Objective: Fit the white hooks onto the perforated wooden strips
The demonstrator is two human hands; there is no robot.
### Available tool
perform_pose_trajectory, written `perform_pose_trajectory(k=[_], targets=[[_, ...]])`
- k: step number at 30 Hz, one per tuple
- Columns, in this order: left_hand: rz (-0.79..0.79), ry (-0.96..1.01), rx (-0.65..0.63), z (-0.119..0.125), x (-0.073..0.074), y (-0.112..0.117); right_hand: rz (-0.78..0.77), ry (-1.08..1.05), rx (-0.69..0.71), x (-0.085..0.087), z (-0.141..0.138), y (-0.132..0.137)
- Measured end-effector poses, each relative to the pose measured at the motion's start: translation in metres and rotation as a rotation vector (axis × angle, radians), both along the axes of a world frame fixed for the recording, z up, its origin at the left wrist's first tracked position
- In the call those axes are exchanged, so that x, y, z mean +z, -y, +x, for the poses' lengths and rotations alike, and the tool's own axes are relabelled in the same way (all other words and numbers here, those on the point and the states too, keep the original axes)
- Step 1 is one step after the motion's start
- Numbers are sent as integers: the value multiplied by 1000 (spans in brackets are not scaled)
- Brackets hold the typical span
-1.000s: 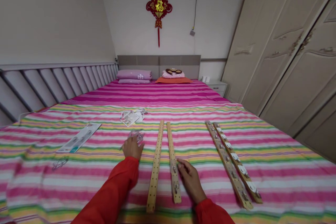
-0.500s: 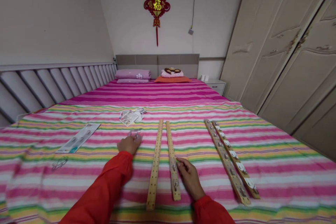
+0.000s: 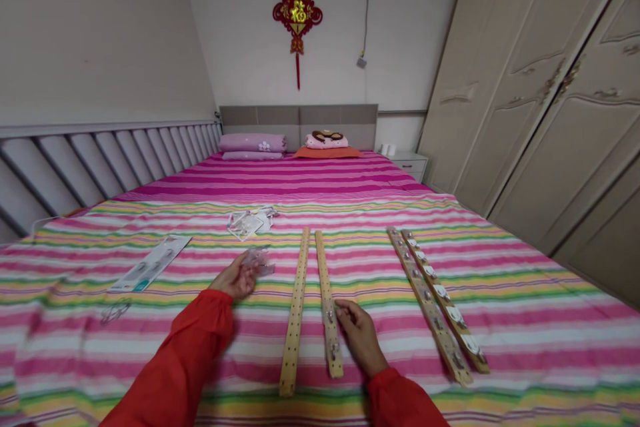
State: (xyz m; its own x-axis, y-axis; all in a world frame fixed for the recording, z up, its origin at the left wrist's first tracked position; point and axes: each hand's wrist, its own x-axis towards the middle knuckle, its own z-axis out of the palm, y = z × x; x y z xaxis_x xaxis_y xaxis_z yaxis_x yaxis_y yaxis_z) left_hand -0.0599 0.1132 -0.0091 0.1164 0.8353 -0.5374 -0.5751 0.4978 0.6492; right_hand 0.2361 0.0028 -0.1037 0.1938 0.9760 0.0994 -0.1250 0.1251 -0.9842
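My left hand [image 3: 239,279] is raised a little over the bed, its fingers closed on clear plastic adhesive hooks [image 3: 257,259]; how many pieces there are is hard to tell. Beside my right hand [image 3: 361,335] lies a narrow wooden strip [image 3: 324,273] with a row of holes. The curled fingertips of that hand are against its right edge. Two clear hooks with metal prongs [image 3: 331,333] sit on the near half of this strip. A longer bare strip with holes [image 3: 295,310] lies to its left, between my hands.
On the right lie two strips, one bearing clear hooks [image 3: 427,300], the other white hooks [image 3: 447,302]. Loose packaging [image 3: 250,221] rests beyond my left hand. Farther left are a hook package [image 3: 153,262] and thin metal rings [image 3: 116,310]. A railing [image 3: 105,160] borders the left side.
My left hand has lifted the clear hooks from the bedspread and drawn back slightly to the left, turning so they show at the fingertips. My right hand has stayed at the strip.
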Motion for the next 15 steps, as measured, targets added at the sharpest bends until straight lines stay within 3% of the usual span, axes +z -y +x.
perform_pose_trajectory(k=[3,6,10,15], targets=[[-70,275,47,6,7,11,5,13,1,2,0,1],[34,426,66,20,11,23,20,22,4,2,0,1],[130,369,-50,43,9,39,7,11,17,2,1,1],[68,152,-234,64,2,51,-14,-17,45,2,3,0]])
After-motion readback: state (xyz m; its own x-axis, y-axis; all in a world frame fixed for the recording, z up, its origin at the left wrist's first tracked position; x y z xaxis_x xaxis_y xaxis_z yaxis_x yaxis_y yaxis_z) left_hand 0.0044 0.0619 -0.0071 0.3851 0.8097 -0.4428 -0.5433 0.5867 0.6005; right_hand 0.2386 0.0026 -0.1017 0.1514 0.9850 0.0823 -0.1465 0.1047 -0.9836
